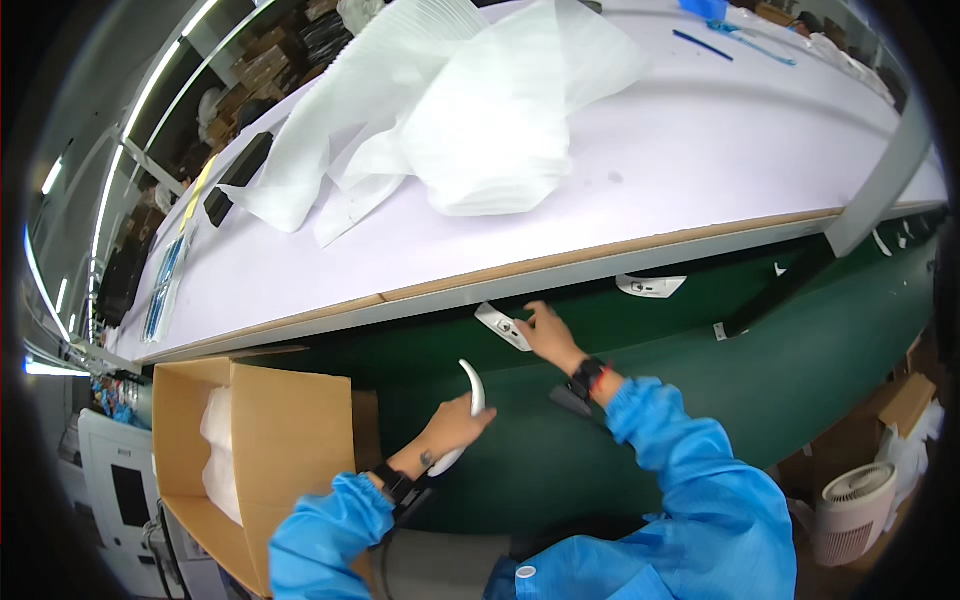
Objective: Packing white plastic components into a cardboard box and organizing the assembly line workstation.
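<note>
A curved white plastic part [477,388], slim and arched, is gripped by my left hand [455,425]; its ends stick out above and below the closed fingers. My right hand [550,335] reaches over the green conveyor belt [600,430] with thumb and fingers apart. At its fingertips lies a white plastic housing [503,327] with dark cutouts, slanted on the belt close under the table edge. The thumb seems to touch this housing's edge. Another such white housing [650,287] rests on the belt farther right.
An open cardboard box [290,450] with white foam wrap inside stands at the left. Beyond the belt, a white table [700,150] carries crumpled foam sheets [490,120] and a black block [238,180]. A grey post [880,180] rises at right, near a white fan [855,510].
</note>
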The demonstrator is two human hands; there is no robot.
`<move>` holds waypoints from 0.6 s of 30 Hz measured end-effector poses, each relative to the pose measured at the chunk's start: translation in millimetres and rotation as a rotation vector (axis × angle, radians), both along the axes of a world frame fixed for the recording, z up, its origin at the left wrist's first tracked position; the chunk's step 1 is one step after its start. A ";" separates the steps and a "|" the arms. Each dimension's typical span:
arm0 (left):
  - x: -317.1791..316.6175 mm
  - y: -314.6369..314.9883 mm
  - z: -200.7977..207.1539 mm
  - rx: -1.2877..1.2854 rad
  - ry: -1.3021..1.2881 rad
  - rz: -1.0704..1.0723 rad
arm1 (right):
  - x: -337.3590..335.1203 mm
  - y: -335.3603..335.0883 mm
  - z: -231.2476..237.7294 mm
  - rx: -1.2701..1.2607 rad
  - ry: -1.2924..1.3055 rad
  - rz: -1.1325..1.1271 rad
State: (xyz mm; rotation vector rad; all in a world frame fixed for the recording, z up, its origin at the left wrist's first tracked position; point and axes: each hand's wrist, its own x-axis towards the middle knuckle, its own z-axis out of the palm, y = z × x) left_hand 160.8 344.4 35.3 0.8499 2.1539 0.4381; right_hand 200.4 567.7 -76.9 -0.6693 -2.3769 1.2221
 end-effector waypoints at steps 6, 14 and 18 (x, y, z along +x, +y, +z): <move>3.0 37.2 -75.9 0.229 -0.456 0.837 | -19.2 23.0 -105.7 0.121 -0.464 0.097; 6.4 44.6 -168.1 0.566 -0.637 1.222 | 57.1 -60.3 -47.2 0.239 -0.166 0.340; 18.5 75.5 -175.3 0.668 -0.753 1.216 | 98.6 -49.4 -43.1 0.252 -0.196 0.441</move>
